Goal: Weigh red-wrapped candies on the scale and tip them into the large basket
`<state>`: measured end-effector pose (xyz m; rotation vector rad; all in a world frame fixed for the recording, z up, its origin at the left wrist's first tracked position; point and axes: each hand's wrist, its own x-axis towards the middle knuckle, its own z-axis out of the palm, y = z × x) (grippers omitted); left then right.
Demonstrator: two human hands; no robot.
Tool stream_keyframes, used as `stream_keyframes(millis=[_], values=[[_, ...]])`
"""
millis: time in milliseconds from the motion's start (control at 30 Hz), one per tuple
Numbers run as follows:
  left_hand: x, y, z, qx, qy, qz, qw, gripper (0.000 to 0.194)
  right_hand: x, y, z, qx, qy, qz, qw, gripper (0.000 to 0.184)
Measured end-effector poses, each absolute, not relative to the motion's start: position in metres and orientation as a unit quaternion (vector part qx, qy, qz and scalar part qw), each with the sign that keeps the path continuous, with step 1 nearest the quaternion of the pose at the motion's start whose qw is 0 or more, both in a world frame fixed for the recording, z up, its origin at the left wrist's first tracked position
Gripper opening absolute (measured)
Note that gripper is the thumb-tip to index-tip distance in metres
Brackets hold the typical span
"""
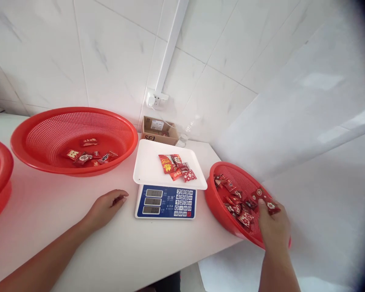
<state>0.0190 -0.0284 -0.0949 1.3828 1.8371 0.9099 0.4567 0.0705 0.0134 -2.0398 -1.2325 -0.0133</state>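
Note:
My right hand (273,223) is over the right-hand red basket (214,202), thumb and fingers pinching a red snack packet (258,195) with a pale flower-like print. Below it, more small red packets (231,202) lie in that basket. My left hand (106,209) rests on the white table, left of the scale, fingers loosely curled and apart, holding nothing. Between the hands stands a digital scale (167,202) with a blue keypad panel. On its white tray (149,166) several red packets (176,166) lie in a small heap.
A wide red basket (74,115) with several red packets stands behind my left hand. Part of another red basket (0,162) shows at the left edge. A cardboard box (158,138) sits behind the scale, below a wall socket (156,99). White sheeting (307,134) hangs at the right.

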Motion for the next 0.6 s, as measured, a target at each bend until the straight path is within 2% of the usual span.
stream_keyframes(millis=[300,433,600], values=[[0.0167,-0.0278,-0.1014,0.526,0.699,0.353,0.332,0.035,0.4492,0.0763,0.0062,-0.805,-0.506,-0.015,0.310,0.047],[0.0163,-0.0268,-0.1027,0.526,0.696,0.355,0.335,0.036,0.4511,0.0745,0.0052,-0.821,-0.495,-0.016,0.285,0.053],[0.0166,-0.0262,-0.1014,0.527,0.694,0.357,0.336,0.035,0.4520,0.0722,0.0058,-0.813,-0.493,0.013,0.310,0.061]])
